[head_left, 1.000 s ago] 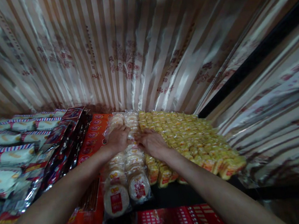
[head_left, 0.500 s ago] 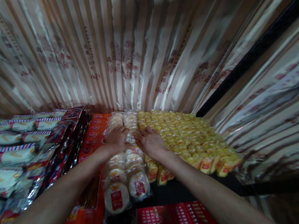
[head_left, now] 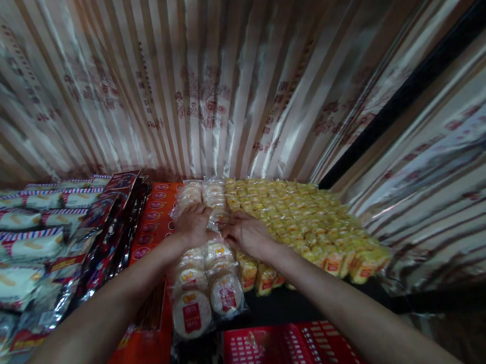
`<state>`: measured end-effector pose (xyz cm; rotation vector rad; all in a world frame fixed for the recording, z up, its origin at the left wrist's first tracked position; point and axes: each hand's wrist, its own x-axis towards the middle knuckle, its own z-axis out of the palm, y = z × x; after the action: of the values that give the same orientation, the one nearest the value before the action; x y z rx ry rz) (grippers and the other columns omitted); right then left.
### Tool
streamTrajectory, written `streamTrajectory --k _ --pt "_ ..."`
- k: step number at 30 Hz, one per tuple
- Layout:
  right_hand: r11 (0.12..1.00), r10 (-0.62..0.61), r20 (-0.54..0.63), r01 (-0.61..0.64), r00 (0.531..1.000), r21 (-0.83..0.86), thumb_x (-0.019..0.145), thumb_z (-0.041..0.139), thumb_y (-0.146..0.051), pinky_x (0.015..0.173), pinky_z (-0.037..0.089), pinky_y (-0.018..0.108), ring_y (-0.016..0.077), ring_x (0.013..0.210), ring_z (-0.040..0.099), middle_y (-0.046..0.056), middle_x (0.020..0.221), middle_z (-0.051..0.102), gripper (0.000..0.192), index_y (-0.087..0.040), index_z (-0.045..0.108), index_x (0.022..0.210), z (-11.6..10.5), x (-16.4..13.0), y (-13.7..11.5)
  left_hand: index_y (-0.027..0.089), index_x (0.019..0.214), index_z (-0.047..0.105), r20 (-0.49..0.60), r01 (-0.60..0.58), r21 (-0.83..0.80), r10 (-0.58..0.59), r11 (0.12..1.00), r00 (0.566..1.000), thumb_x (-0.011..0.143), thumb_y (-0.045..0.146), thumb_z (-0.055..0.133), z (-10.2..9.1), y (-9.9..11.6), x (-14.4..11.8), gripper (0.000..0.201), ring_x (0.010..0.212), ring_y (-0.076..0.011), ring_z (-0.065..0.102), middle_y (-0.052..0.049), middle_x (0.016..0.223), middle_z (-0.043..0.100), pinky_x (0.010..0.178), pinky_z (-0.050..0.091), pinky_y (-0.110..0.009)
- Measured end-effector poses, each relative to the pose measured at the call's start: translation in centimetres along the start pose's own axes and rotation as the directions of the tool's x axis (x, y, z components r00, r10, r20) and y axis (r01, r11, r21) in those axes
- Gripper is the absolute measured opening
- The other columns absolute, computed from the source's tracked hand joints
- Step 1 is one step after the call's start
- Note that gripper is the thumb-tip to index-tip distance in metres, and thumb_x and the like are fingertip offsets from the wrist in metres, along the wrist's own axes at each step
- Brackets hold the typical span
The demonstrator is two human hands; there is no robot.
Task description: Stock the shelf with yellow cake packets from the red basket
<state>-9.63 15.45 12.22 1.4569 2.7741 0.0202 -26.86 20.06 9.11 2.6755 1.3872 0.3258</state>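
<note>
Two columns of round pale cakes [head_left: 191, 314] in clear wrappers with red labels stand before me, running back from the front edge. My left hand [head_left: 194, 226] lies over the left column, its fingers stretched across the tops towards the right. Facing it, my right hand [head_left: 247, 234] has curled fingers on the side of the right column, at a wrapped cake; its fingertips are dim and partly hidden. Right of that column, rows of small yellow-wrapped packs [head_left: 307, 221] sit close together under my right wrist and forearm.
An orange printed sheet [head_left: 152, 225] and a stack of dark red glossy packets [head_left: 114, 215] lie on the left. Farther left are rows of white packs [head_left: 30, 245]. A red perforated basket [head_left: 272, 358] sits below the front edge. Striped curtain [head_left: 203, 91] hangs behind.
My right hand has moved slightly down and towards me along the cakes. My left hand stays over its column. The view has shifted a little.
</note>
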Motion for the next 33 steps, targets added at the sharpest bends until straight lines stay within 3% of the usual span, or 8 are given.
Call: streamTrajectory --k 5,10,17,19,21,24,28,33 --pt "0.993 0.078 -0.019 -0.079 0.997 -0.088 0.087 0.047 -0.022 0.088 0.037 0.035 0.0253 0.104 0.049 0.008 0.105 0.066 0.031 -0.017 0.061 0.114 0.1 -0.3 -1.0 0.013 0.12 0.052 0.035 -0.016 -0.052 0.018 0.999 0.999 0.078 0.051 0.054 -0.2 -0.6 -0.1 0.056 0.114 -0.0252 0.049 -0.013 0.12 0.056 0.099 0.038 -0.035" --pt "0.983 0.141 -0.048 -0.145 0.989 -0.113 0.088 0.043 -0.022 0.087 0.037 0.039 0.0276 0.105 0.045 0.009 0.1 0.064 0.03 -0.019 0.063 0.111 0.3 -0.5 -1.2 0.013 0.128 0.045 0.114 -0.074 -0.038 0.078 0.997 0.99 0.072 0.06 0.056 -0.6 -1.0 -0.7 0.075 0.125 -0.0282 0.04 -0.013 0.131 0.049 0.105 0.031 -0.037" --pt "0.943 0.319 -0.127 -0.328 0.939 -0.059 0.087 0.046 -0.023 0.088 0.039 0.038 0.0289 0.111 0.041 0.015 0.113 0.057 0.028 -0.015 0.066 0.105 0.3 -0.3 -2.0 0.011 0.124 0.048 0.113 0.006 0.018 -0.008 1.0 0.994 0.071 0.051 0.061 -0.6 0.1 -0.8 0.068 0.125 -0.03 0.04 -0.015 0.13 0.05 0.106 0.031 -0.039" --pt "0.955 0.289 -0.166 -0.297 0.943 -0.023 0.089 0.045 -0.025 0.089 0.039 0.036 0.0267 0.111 0.043 0.013 0.113 0.059 0.03 -0.016 0.063 0.11 0.0 -0.8 -2.0 0.013 0.122 0.05 0.097 -0.002 0.017 0.0 1.0 0.995 0.07 0.05 0.062 -0.5 0.1 -0.8 0.066 0.123 -0.029 0.041 -0.013 0.129 0.051 0.106 0.031 -0.038" --pt "0.982 0.186 -0.171 -0.187 0.968 0.011 0.09 0.044 -0.026 0.092 0.038 0.034 0.0233 0.11 0.045 0.009 0.114 0.061 0.029 -0.019 0.062 0.112 -0.2 -1.3 -2.0 0.013 0.12 0.051 0.081 -0.02 0.013 0.019 1.0 0.997 0.07 0.052 0.061 -0.4 -0.1 -0.7 0.063 0.121 -0.0281 0.043 -0.013 0.127 0.052 0.105 0.031 -0.037" --pt "0.998 0.048 -0.071 -0.045 0.996 0.039 0.089 0.049 -0.028 0.094 0.036 0.033 0.0212 0.106 0.049 0.004 0.109 0.066 0.024 -0.023 0.066 0.104 -0.2 -1.8 -2.0 0.013 0.119 0.052 0.067 -0.026 0.004 0.026 1.0 0.997 0.072 0.058 0.056 -0.2 -0.3 -0.8 0.065 0.12 -0.0285 0.044 -0.014 0.125 0.053 0.103 0.032 -0.038" --pt "0.996 0.078 0.08 -0.08 0.994 0.025 0.086 0.052 -0.03 0.087 0.038 0.032 0.0224 0.097 0.053 0.004 0.088 0.07 0.019 -0.021 0.07 0.087 0.2 -1.5 -2.2 0.014 0.121 0.05 0.067 -0.008 -0.009 0.008 1.0 0.998 0.072 0.06 0.055 0.0 -0.2 -0.9 0.068 0.122 -0.0291 0.042 -0.014 0.128 0.051 0.104 0.031 -0.039" --pt "0.99 0.117 -0.006 -0.117 0.993 -0.083 0.088 0.048 -0.025 0.085 0.037 0.035 0.0242 0.1 0.051 0.007 0.099 0.068 0.022 -0.019 0.066 0.098 0.2 -1.5 -2.9 0.014 0.123 0.049 0.064 0.002 -0.033 0.0 0.999 0.998 0.073 0.06 0.053 0.1 -0.3 -1.1 0.068 0.123 -0.0289 0.041 -0.013 0.129 0.051 0.106 0.028 -0.038"
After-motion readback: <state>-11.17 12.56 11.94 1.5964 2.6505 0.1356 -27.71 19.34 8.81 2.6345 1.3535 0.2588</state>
